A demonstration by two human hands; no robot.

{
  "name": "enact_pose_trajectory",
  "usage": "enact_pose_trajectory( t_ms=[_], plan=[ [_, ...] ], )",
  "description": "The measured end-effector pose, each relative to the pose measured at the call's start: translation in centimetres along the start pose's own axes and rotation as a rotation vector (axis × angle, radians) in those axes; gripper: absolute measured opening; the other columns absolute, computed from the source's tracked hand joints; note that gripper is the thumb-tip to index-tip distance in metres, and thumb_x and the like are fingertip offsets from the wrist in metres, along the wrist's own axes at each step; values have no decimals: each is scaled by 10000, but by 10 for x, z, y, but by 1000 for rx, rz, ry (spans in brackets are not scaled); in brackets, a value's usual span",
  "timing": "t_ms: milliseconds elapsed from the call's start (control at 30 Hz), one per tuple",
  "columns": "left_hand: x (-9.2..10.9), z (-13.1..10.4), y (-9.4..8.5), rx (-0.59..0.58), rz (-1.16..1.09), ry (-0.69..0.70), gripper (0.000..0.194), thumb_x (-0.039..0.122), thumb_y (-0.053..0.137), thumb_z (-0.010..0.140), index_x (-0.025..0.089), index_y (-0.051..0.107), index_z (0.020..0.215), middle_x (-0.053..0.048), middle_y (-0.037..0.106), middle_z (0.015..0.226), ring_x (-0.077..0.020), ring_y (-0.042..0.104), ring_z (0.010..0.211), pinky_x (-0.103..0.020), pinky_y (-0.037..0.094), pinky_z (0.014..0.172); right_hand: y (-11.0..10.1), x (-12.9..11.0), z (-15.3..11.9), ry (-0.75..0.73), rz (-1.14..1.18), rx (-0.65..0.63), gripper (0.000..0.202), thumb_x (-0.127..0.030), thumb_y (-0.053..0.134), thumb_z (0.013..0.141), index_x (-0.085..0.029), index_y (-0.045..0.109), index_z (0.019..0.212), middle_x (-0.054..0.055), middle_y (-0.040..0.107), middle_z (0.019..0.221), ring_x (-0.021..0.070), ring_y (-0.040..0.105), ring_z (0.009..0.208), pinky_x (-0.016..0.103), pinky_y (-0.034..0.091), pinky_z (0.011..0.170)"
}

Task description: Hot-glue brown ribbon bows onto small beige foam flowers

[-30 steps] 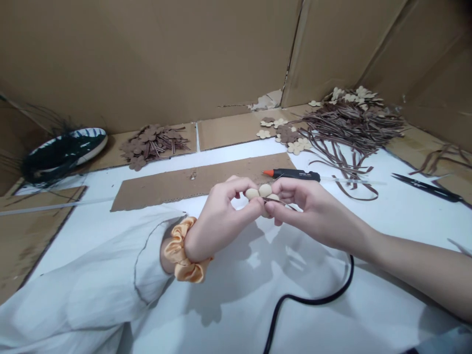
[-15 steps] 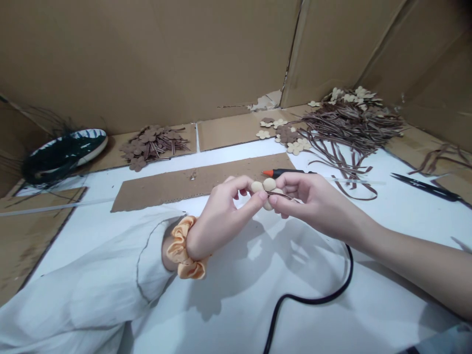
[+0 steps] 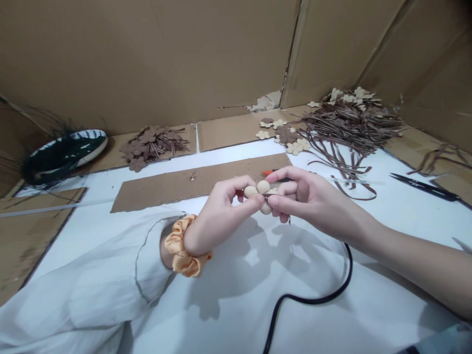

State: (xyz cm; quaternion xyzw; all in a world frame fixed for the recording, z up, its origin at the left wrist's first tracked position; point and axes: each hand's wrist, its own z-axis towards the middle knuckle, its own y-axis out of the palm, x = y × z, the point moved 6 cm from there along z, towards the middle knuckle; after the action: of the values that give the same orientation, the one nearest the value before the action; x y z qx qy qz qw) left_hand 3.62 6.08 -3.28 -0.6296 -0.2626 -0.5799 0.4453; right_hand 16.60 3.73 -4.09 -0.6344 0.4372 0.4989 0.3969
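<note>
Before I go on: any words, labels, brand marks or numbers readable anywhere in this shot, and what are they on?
None can be read.
Glue gun: mostly hidden behind the right hand; no lettering shows.
Scissors: plain black, no mark visible.
Patterned dish: a painted pattern only, no text.
Cardboard walls: blank.

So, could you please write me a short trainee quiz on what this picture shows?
1. True or false: both hands pinch the tan flower.
2. Which wrist wears the orange scrunchie? A left, B right.
3. Fill in: the scissors lie on the person's ____ side.

Key:
1. True. The left hand and the right hand meet on the flower.
2. A.
3. Right, apart from the strips.
</note>
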Motion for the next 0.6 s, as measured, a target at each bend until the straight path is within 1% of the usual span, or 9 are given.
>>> enact_pose_trajectory(
  t_ms=[33,133,200,267,400,467,567,600],
  plan=[
    [0,0,-2,16,-26,-2,132,194,563,784,168,576,655,-1,628,675,-145,537,675,-292,386,658,-1,-1,0,-7,16,19,289,-312,643,818,-208,472,1027,-32,631,690,105,559,608,238,449,581],
    [2,-1,-8,88,-86,9,122,182,578,773,172,558,654,16,639,647,-125,527,639,-271,388,634,-3,-5,-1,-40,28,56,167,-314,610,850,-194,495,866,-27,644,635,92,563,567,222,450,570],
    [5,-2,-12,133,-117,28,108,178,583,768,174,555,664,25,641,631,-119,533,638,-259,400,636,-3,-8,-1,-58,25,60,172,-305,599,861,-187,504,779,-23,649,627,81,563,549,210,451,565],
    [8,-3,-14,168,-139,53,101,160,581,758,175,556,661,32,636,613,-114,538,638,-247,414,642,-3,-9,-1,-67,31,56,192,-313,599,863,-185,516,746,-22,654,638,76,568,537,205,453,563],
    [10,-4,-15,201,-151,70,97,147,577,739,177,558,649,34,634,586,-112,545,618,-238,435,625,-3,-10,-2,-88,68,47,242,-328,572,880,-185,510,695,-21,645,654,76,574,545,215,464,597],
    [10,-4,-16,220,-142,72,87,169,584,737,181,552,657,25,648,592,-130,574,645,-254,448,644,-2,-11,-2,-83,62,39,238,-337,580,872,-187,512,699,-15,648,665,83,575,556,226,465,611],
    [7,-4,-18,241,-122,76,85,196,586,743,186,538,673,15,663,602,-152,605,679,-275,460,671,-2,-10,-3,-56,12,33,154,-329,633,833,-196,555,822,-19,650,660,102,595,601,233,468,628],
    [7,-4,-18,243,-123,78,85,200,586,745,187,536,677,15,665,605,-152,608,681,-277,463,676,-3,-11,-3,-55,-14,42,156,-321,649,819,-197,566,864,-23,647,648,107,603,615,230,467,629]
  ],
)
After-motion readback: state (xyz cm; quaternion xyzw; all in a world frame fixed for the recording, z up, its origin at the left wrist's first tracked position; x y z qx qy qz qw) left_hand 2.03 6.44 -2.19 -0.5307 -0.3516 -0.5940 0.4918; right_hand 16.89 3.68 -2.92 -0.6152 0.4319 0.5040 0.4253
